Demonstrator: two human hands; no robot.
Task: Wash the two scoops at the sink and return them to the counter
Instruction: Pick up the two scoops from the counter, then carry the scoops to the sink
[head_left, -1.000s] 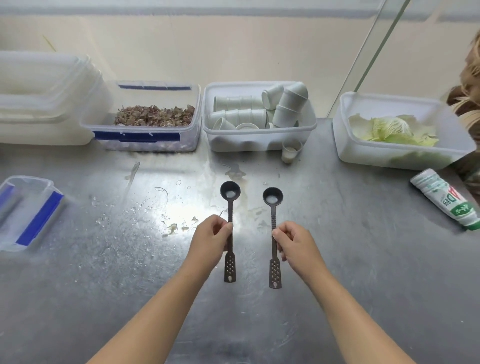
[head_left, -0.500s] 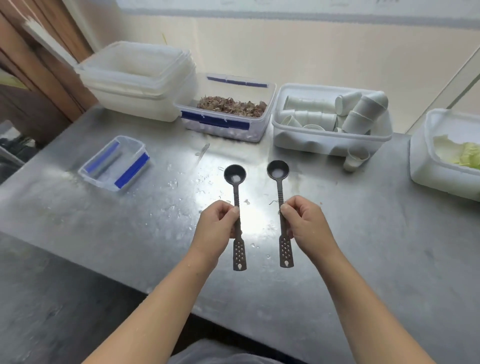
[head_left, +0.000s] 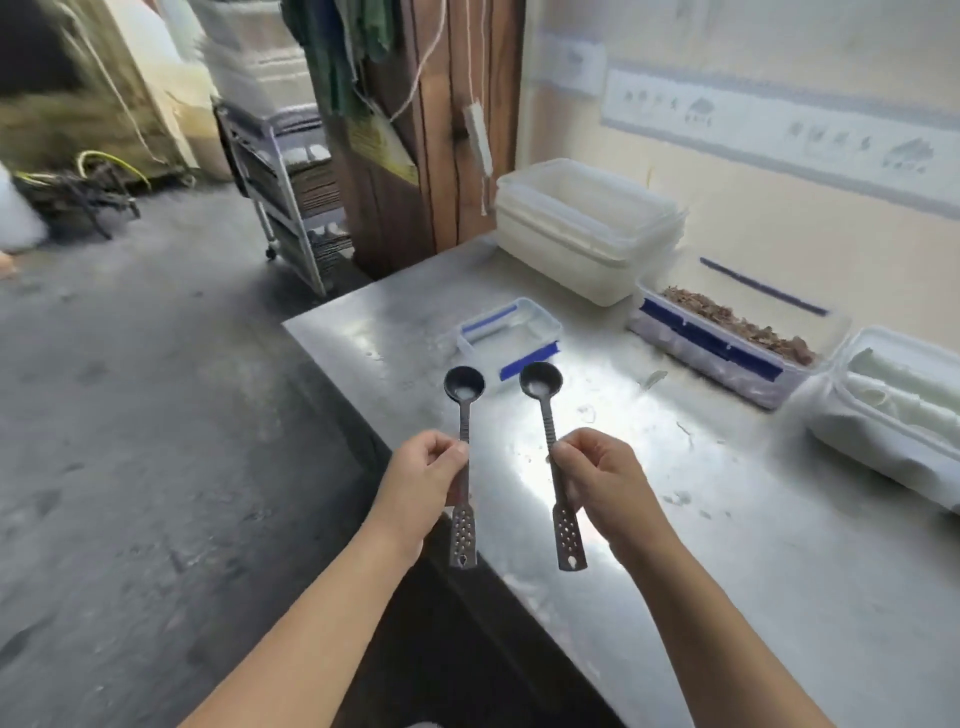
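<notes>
Two dark long-handled scoops with perforated handle ends are held up, bowls pointing away from me. My left hand (head_left: 423, 480) pinches the stem of the left scoop (head_left: 464, 387), which hangs over the counter's left edge. My right hand (head_left: 602, 475) pinches the stem of the right scoop (head_left: 541, 384) above the steel counter (head_left: 727, 519). Each bowl holds a little white residue. No sink is in view.
On the counter stand a small blue-clipped box (head_left: 511, 332), stacked white tubs (head_left: 587, 228), a box of brown bits (head_left: 727, 338) and a white tub (head_left: 893, 410). Left of the counter lies grey floor (head_left: 130, 415), with a metal rack cart (head_left: 291, 187) and a wooden post (head_left: 441, 130) beyond.
The view has swung left, bringing the counter's left edge, the floor and the rack into sight. Both hands kept their grip and the scoops moved left with them.
</notes>
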